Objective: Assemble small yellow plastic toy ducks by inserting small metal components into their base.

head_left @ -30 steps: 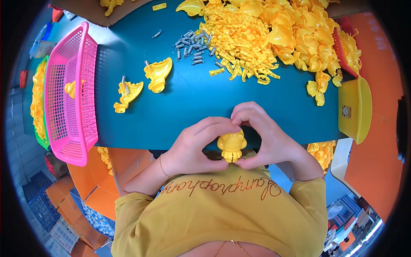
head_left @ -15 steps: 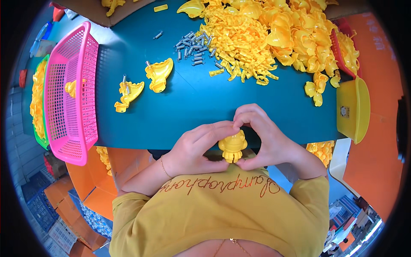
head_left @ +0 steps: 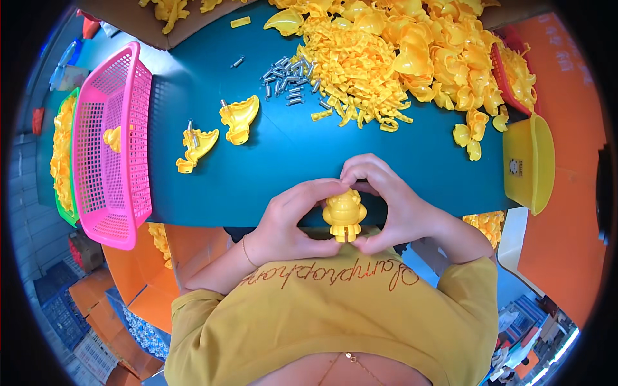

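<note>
Near the table's front edge, a yellow plastic toy figure (head_left: 343, 211) is held upright between both hands. My left hand (head_left: 290, 215) grips it from the left, with fingers at its top and thumb at its lower edge. My right hand (head_left: 398, 206) does the same from the right, so the fingertips of the two hands almost meet above it. Two yellow shell halves (head_left: 239, 120) lie open side up to the left on the teal table (head_left: 277, 167), each with a silver metal piece. Beyond them is a small heap of silver metal cylinders (head_left: 286, 80).
A large pile of yellow plastic parts (head_left: 360, 71) covers the far side. A pink basket (head_left: 138, 148) with a yellow piece inside stands left, beside a green tray (head_left: 71, 212). At right are a yellow bin (head_left: 534, 164) and a red basket (head_left: 505, 80).
The toy figure has shifted slightly left and tilted a little within my hands. Both hands still hold it, and the right fingers have moved slightly left.
</note>
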A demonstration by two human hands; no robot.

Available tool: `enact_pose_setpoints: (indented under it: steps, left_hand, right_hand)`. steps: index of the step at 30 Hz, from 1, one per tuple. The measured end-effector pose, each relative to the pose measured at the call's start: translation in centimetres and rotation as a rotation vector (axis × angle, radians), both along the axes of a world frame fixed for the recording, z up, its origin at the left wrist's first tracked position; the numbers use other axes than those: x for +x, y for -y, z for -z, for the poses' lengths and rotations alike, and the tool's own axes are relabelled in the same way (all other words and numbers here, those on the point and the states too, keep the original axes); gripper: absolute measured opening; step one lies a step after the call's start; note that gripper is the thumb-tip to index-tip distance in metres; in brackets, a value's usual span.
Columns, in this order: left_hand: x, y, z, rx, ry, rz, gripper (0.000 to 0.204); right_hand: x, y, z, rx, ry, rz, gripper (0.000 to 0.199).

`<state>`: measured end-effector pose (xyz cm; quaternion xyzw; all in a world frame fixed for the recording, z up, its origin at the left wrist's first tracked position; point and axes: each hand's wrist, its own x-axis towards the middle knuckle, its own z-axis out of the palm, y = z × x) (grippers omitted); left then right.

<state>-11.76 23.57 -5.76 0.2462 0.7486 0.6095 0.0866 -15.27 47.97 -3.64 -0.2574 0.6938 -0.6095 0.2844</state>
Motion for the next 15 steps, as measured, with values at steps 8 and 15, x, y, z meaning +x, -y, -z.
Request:
enact_pose_setpoints:
  steps: [8,15]
  left_hand:
    - [-0.3,1.2,0.3,0.327,0.331,-0.058,0.082]
    - [0.1,0.7,-0.2,0.161,0.314,-0.059,0.091]
  right_hand:
    - [-1.0,-2.6,0.1,0.052,-0.064,0.216,0.075]
    - [-0.8,-4.2,-2.7,0.475,-0.536,0.317,0.074]
